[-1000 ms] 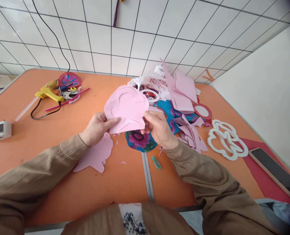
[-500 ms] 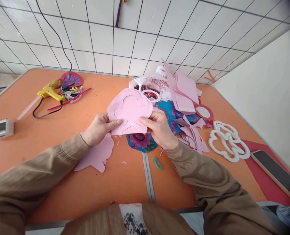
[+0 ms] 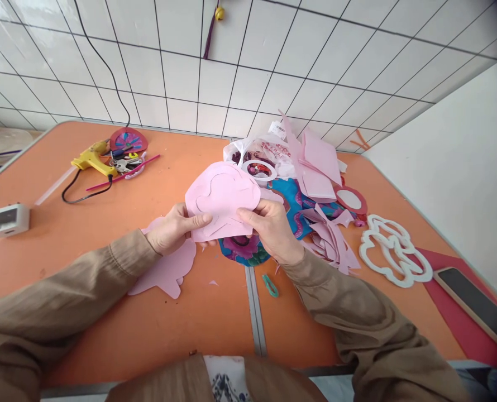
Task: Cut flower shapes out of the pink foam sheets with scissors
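Both hands hold a pink foam sheet (image 3: pixel 222 198) above the middle of the orange surface (image 3: pixel 106 234). The left hand (image 3: pixel 171 229) pinches its lower left edge; the right hand (image 3: pixel 269 223) pinches its lower right edge. Curved lines show on the sheet. A steady, flat hold from both sides should keep the thin foam from creasing. A pink cutout (image 3: pixel 168 271) lies below the left hand.

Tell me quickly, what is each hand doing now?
Left hand: closed on the pink sheet.
Right hand: closed on the same sheet.
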Action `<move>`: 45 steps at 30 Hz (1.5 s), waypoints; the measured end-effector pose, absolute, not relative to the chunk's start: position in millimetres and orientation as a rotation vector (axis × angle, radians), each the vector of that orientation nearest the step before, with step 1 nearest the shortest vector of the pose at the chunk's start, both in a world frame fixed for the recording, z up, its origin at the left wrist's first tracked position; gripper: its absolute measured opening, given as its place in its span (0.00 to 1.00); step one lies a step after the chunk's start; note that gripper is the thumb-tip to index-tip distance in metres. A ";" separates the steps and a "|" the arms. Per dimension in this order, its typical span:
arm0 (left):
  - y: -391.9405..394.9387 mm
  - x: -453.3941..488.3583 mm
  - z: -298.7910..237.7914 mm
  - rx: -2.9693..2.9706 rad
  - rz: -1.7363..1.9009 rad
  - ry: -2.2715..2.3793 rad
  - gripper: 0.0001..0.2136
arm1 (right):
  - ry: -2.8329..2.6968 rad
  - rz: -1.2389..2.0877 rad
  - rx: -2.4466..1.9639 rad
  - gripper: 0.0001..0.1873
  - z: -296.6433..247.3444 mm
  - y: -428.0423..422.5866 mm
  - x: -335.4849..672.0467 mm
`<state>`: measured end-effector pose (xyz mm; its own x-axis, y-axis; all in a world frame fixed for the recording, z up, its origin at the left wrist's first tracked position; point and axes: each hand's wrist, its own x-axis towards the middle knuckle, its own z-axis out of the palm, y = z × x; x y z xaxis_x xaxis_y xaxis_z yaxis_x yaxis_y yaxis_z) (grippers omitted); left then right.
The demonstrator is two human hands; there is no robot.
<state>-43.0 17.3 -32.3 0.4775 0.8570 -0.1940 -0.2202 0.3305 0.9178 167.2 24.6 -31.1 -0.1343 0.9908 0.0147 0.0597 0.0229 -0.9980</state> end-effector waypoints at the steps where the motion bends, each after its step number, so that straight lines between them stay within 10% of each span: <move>1: 16.7 -42.4 -31.5 0.982 0.796 0.788 0.19 | -1.365 1.262 -1.164 0.14 -31.4 24.6 167.5; 45: 8.4 -29.9 -32.8 0.644 0.999 0.815 0.08 | -1.223 1.425 -1.013 0.25 -13.4 29.3 173.9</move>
